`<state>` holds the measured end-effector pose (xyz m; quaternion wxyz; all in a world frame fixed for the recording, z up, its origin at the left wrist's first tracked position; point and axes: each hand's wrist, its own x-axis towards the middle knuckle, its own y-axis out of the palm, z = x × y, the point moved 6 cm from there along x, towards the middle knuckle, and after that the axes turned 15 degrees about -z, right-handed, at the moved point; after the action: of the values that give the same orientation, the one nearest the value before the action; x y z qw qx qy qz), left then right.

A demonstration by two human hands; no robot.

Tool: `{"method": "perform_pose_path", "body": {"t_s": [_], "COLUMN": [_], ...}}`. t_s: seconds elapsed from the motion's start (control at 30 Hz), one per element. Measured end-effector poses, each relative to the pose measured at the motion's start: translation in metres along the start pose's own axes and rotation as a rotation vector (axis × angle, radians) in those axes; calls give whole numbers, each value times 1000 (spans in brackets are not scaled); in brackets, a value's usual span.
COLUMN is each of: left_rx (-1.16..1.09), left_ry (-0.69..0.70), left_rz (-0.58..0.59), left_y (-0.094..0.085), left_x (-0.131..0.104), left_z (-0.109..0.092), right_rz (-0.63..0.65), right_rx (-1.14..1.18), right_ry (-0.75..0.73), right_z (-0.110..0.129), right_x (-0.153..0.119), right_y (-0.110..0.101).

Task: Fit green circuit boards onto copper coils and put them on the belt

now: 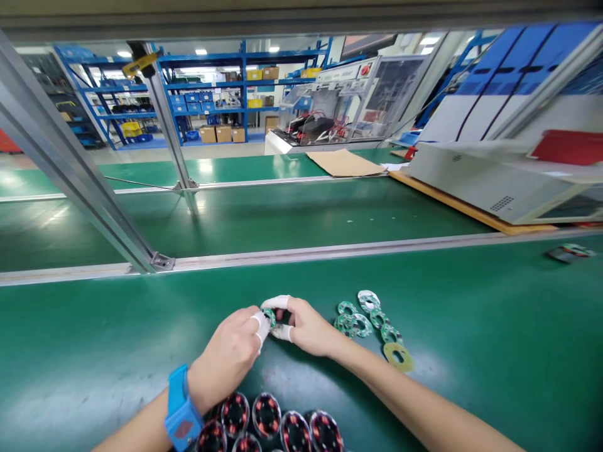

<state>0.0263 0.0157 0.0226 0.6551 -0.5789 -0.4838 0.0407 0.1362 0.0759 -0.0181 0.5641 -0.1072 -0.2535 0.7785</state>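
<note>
Round copper-wound stator coils crowd the bottom edge of the frame on the green bench mat. Just above them, at lower centre, the left hand and right hand, white cots on their fingertips, pinch one small green ring-shaped circuit board between them. Loose matching rings lie right of centre. Judging by this, a ring is being separated or oriented; seating it calls for careful alignment.

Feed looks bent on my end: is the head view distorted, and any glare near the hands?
Head view: wide-angle bending curves the frame post and rails; ceiling-light glare streaks the green belt; left hand, right hand and ring board stay sharp.
</note>
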Motion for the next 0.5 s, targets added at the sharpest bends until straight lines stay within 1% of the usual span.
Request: {"method": "perform_pose_path", "body": {"t_s": [0.1,0.17,0.23,0.3,0.37,0.43,0.5], "left_rx": [45,36,-44,-200,-348,-422,-442], "left_ry": [52,23,-75,-214,-381,-532,-626], "left_rz": [-37,-36,-13,-32,-100,-150,-115], "left_y": [-2,-2,0,-1,-3,-2,3], "left_x": [0,0,1,3,5,6,4], "left_z": [-7,-7,-1,10,22,32,36], "right_rz": [3,67,94,26,-70,-91,-63], "right_rx": [-31,16,49,39,26,22,6], "right_ry": [-9,-38,-43,-11,36,76,84], "right_z": [1,7,12,14,15,15,17], "right_x": [2,4,9,14,18,19,17], "right_y": [-2,-5,-12,-23,-31,-30,-24]}}
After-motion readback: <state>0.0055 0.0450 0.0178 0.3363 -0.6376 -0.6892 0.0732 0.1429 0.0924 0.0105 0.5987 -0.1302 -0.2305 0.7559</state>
